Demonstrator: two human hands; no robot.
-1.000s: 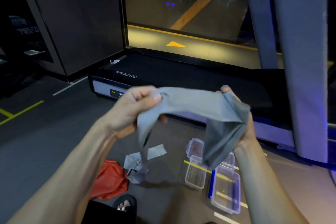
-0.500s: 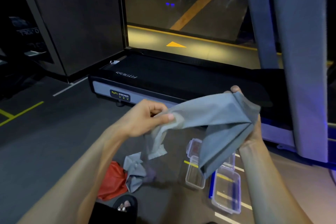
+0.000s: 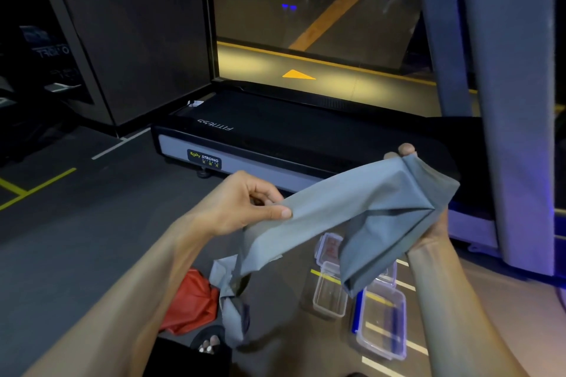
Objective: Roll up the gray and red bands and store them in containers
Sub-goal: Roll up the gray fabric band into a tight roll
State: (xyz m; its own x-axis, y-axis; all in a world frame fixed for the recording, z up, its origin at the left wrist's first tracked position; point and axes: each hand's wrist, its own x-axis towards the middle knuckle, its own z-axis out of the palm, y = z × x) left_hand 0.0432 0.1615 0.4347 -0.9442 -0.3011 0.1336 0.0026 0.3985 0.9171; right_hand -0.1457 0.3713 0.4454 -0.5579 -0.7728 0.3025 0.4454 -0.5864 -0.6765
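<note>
Gripping: your left hand [image 3: 242,205] pinches the gray band [image 3: 346,211] at its near edge; your right hand [image 3: 428,217] holds the folded far end, fingers mostly hidden behind cloth.
Band: stretched between both hands in the air, its tail hanging to the floor.
Below: red band [image 3: 193,303] crumpled on the floor, two clear containers [image 3: 379,321] beside it, lids open.
Behind: treadmill [image 3: 275,131].
</note>
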